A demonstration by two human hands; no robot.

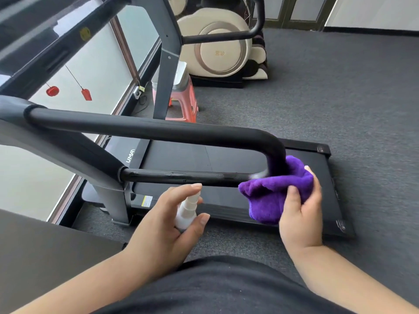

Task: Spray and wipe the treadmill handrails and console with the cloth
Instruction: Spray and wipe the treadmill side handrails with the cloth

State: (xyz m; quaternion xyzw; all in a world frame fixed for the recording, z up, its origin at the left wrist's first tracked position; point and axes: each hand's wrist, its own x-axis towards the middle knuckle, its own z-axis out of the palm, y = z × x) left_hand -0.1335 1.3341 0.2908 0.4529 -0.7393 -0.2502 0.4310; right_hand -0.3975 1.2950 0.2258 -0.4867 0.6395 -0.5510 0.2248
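A black looped handrail (145, 129) of the treadmill crosses the middle of the view, with a thinner lower bar (181, 176) beneath it. My right hand (299, 214) grips a bunched purple cloth (274, 191) pressed against the bend where the loop curves down into the lower bar. My left hand (163, 225) holds a small white spray bottle (187, 211) just below the lower bar, index finger on its top. The console (34, 35) shows dark at the upper left, seen edge-on.
The treadmill deck (226, 159) lies below the rail on grey carpet. A red safety key (86, 94) and clip (52, 91) dangle from the console. A pink stool (183, 103) and a cream massage chair (217, 46) stand behind the far upright.
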